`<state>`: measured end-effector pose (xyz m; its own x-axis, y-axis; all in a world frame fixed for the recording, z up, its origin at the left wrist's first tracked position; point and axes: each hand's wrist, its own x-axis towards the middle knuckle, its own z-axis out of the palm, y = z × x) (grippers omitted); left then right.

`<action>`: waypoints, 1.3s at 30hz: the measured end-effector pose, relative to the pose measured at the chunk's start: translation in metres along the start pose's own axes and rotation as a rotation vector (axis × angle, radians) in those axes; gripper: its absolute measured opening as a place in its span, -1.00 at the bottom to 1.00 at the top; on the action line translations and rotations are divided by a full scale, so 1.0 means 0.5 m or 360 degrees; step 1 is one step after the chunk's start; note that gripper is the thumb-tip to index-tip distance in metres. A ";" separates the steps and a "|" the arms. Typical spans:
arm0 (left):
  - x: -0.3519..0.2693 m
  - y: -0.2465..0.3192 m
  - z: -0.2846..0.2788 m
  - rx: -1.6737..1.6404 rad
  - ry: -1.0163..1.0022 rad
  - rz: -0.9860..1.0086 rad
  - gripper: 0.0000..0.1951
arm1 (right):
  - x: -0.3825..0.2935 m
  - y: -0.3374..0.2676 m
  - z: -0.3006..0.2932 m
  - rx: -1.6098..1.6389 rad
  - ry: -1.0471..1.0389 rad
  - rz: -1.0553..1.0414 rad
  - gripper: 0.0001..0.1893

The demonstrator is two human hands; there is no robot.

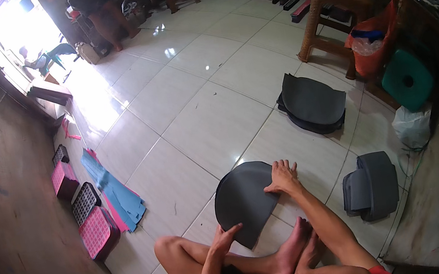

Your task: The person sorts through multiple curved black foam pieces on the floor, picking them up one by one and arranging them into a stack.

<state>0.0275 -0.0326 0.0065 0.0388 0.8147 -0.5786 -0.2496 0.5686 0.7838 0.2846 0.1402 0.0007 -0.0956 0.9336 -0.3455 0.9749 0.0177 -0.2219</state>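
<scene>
A dark grey half-round sheet piece (246, 195) is between my hands, above the tiled floor in front of my crossed legs. At its lower left edge, my left hand (224, 240) grips it, thumb on the upper face and the other fingers partly hidden. My right hand (282, 176) touches its right edge. Its thumb points in over the sheet and its fingers spread past the edge, so a firm grip is unclear. Farther ahead to the right lies a stack of similar dark curved pieces (313, 102). Folded grey material (376, 185) rests right of my right forearm.
Along the left wall stand pink and black checked stacks (99, 233) beside blue strips (118, 191). To the right are a brown plastic stool (319, 18), an orange bag (378, 51), a green stool (406, 79) and a white plastic bag (413, 125). A person's legs (109, 25) show at the back.
</scene>
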 end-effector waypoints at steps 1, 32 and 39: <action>-0.001 0.001 0.005 0.0015 0.0064 0.0019 -0.49 | -0.001 0.003 0.002 -0.0029 0.0049 -0.0040 0.12; 0.010 0.020 -0.038 0.0336 0.0153 0.0182 -0.61 | -0.097 0.097 0.097 0.1612 -0.0333 0.0339 -0.27; 0.013 0.042 -0.042 -0.0099 0.0038 -0.0263 -0.67 | -0.097 0.121 0.076 0.2077 -0.0878 0.0122 -0.39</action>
<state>0.0024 -0.0179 0.0144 0.0615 0.7073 -0.7043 -0.3009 0.6859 0.6626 0.3404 0.0822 -0.0306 -0.4126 0.6545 -0.6336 0.1276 -0.6472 -0.7516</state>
